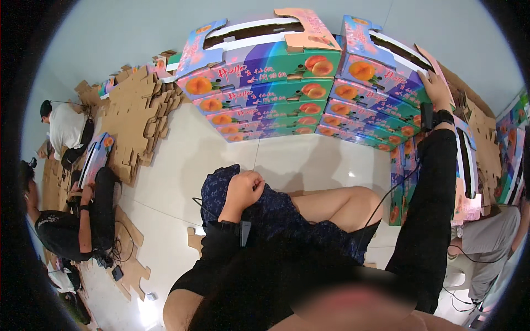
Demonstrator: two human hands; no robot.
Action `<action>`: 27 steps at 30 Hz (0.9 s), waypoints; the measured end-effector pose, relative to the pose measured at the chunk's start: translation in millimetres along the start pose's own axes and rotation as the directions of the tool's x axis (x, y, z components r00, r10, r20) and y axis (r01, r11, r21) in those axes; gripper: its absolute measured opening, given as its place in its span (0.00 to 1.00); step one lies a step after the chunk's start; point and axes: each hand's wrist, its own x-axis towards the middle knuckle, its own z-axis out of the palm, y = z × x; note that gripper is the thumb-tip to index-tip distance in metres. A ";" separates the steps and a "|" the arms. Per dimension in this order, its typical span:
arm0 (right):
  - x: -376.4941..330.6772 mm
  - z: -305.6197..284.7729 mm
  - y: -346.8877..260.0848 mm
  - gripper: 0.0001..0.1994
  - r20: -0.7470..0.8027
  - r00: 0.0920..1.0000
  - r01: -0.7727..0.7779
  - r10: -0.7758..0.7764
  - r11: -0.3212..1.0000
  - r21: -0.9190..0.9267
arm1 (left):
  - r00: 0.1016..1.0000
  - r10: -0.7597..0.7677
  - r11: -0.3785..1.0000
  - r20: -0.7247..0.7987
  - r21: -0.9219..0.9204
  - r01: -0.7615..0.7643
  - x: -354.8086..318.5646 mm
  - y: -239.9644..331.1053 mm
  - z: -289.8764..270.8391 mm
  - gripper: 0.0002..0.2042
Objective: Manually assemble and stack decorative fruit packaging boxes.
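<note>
My right arm reaches out to a stack of printed fruit cartons (pixel 386 71) on the right. My right hand (pixel 436 91) rests on the top carton near its side edge, fingers stretched out and not wrapped round anything. Curled into a loose fist, my left hand (pixel 244 190) lies on the dark blue patterned cloth (pixel 215 179) over my leg, with nothing visible in it. Ahead of me stands another stack of cartons (pixel 265 71), blue, purple and green with peach pictures. Each stack's top carton has a long slot-like opening.
Flat brown cardboard sheets (pixel 130 118) lie piled at the left. People sit there, one holding a carton (pixel 96 160). More cartons (pixel 466 165) stand by my right arm, near another person's grey trousers (pixel 491 234). Cables (pixel 386 193) run along my right arm.
</note>
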 end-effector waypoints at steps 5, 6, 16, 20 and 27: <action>-10.9 -44.2 -42.7 0.38 0.130 0.989 0.077 -0.066 0.994 -0.081 | 1.000 0.001 1.000 -0.004 0.015 -0.001 0.5 4.3 0.1 0.04; -15.4 -58.2 -59.7 0.41 0.090 0.996 -0.025 0.016 0.995 0.096 | 1.000 -0.001 1.000 -0.008 0.015 0.001 -1.5 3.1 -0.9 0.04; -52.6 -108.9 -71.4 0.47 0.075 0.979 0.187 -0.189 0.982 0.030 | 0.999 0.010 0.999 -0.040 0.035 -0.008 -6.7 -4.6 3.5 0.05; -67.1 -137.6 -58.9 0.46 -0.175 0.912 0.342 -0.372 0.923 -0.179 | 0.999 0.001 1.000 -0.047 0.027 0.000 -10.1 0.5 3.1 0.05; -158.3 -168.3 -33.5 0.51 -0.193 0.967 -0.247 0.168 0.816 -0.523 | 0.999 0.027 0.998 -0.031 0.050 -0.026 -8.8 -2.3 5.8 0.05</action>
